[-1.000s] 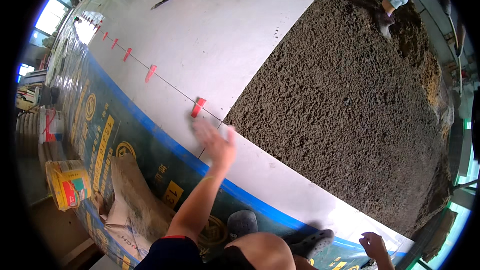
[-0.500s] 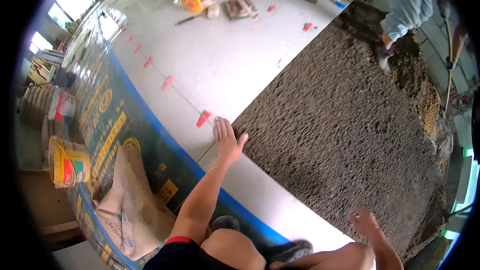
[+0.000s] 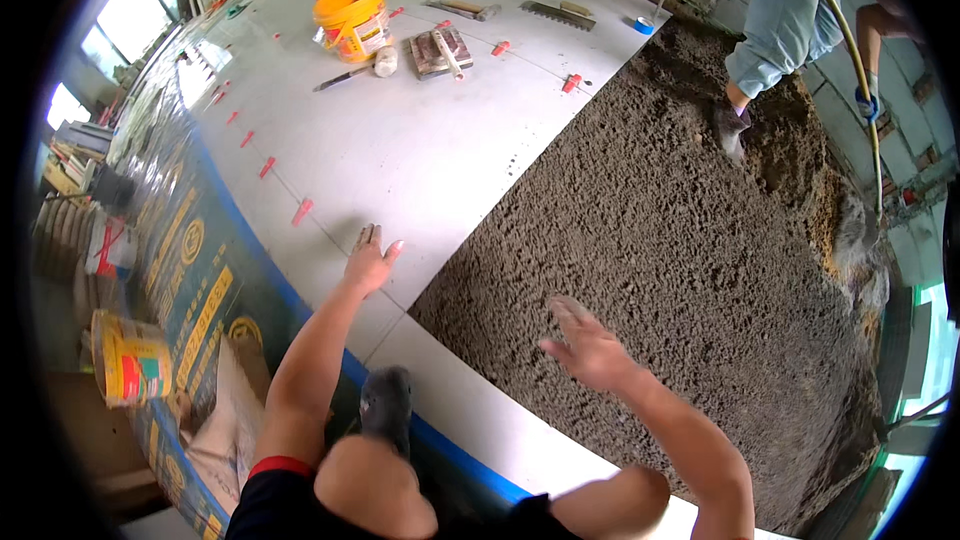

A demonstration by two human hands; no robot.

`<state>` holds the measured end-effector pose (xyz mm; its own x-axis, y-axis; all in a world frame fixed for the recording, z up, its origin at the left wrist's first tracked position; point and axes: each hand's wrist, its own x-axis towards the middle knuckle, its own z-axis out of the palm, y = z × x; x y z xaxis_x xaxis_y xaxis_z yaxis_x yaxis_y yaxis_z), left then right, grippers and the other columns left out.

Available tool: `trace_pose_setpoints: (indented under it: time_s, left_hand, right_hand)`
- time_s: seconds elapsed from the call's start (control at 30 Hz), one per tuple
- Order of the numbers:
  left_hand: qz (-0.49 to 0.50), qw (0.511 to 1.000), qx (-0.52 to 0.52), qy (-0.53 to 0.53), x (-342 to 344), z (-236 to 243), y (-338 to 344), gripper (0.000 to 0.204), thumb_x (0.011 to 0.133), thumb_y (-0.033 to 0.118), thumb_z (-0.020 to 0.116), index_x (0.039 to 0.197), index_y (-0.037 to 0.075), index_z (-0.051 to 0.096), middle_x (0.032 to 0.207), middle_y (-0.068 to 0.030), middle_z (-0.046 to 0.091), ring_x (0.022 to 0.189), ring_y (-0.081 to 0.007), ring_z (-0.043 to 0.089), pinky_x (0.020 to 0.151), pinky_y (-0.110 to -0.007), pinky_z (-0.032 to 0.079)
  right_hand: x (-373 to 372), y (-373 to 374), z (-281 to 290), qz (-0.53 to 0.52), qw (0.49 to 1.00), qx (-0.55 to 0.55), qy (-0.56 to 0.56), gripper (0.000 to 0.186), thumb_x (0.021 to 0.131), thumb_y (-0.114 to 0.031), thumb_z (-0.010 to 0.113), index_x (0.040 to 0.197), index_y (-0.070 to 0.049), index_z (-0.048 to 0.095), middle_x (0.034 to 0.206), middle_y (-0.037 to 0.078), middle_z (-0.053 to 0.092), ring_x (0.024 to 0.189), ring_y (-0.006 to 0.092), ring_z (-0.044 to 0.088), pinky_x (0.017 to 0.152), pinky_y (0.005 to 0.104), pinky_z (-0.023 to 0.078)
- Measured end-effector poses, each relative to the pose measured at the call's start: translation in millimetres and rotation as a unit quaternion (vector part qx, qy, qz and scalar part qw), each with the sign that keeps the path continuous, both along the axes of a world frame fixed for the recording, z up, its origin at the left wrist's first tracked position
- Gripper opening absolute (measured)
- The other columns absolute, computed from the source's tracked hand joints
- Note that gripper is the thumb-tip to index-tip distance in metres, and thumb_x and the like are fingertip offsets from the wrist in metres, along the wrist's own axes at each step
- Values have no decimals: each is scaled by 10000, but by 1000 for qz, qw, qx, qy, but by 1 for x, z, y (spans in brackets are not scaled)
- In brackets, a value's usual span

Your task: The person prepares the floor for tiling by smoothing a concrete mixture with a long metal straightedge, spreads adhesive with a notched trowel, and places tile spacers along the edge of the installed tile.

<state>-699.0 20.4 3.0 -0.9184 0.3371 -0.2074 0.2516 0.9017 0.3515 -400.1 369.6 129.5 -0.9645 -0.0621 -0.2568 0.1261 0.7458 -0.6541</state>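
The left hand (image 3: 370, 265) is held over the pale floor tiles (image 3: 420, 140) near the middle of the frame, fingers stretched out together and thumb apart, with nothing in its grip; whether the palm touches the tile I cannot tell. A red clip (image 3: 302, 212) sits on the joint near its fingertips, up and to the left. The right hand (image 3: 590, 348) is over the wet mortar (image 3: 680, 240) right of centre, fingers extended, thumb wide, and likewise holds nothing (contact cannot be told here either).

Judging by how things lie, the tiled part looks done across the upper left and along the narrow strip in the lower middle, with red clips spaced along the joints. What seems left is the mortar, filling the centre and right of the frame: spread out but rough and crumbly, with no tile over it.

On the tiles toward the top stand a yellow bucket (image 3: 350, 25), a mallet (image 3: 386, 62), a block with a brush on it (image 3: 430, 58), a hammer (image 3: 465, 8) and a toothed trowel (image 3: 557, 15). At the upper right, a co-worker's leg (image 3: 780, 30) reaches down to the mortar's edge, and their gloved hand (image 3: 867, 105) is at a long yellowish pole (image 3: 848, 30).
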Motion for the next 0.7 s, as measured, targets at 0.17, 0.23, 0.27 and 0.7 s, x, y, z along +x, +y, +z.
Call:
trace_pose_setpoints:
  time_s: [0.17,0.23,0.27,0.7]
  left_hand:
    - [-27,993,-71,90,-119,-51,12,869,1005,561,510,1547,-78,284,1649,-256,220,1541,-402,169,1255,-473,189]
    - [-8,987,-93,135,-157,-68,33,859,1011,540,504,1549,-87,269,1653,-254,208,1546,-396,155,1261,-477,161]
    - [5,981,-101,163,-176,-73,50,854,1016,535,491,1548,-92,263,1653,-254,209,1547,-391,155,1263,-477,149]
    - [1,970,-20,241,-359,-86,199,782,1000,506,507,1491,-86,365,1592,-242,336,1507,-383,266,1246,-478,200]
  right_hand:
    - [-182,-100,-62,48,994,89,-51,751,1082,-503,315,1628,-43,82,1699,181,66,1578,292,59,1290,392,81]
    - [-244,-129,-94,100,967,228,-54,757,1080,-490,355,1620,-21,110,1696,190,39,1577,322,26,1293,386,61]
    - [-268,-140,-109,54,981,183,-34,760,1079,-490,347,1620,-16,102,1698,188,35,1577,321,30,1294,405,67]
    - [-454,29,-179,-136,960,239,56,847,1040,-591,329,1610,9,148,1689,194,135,1572,313,115,1291,421,84]
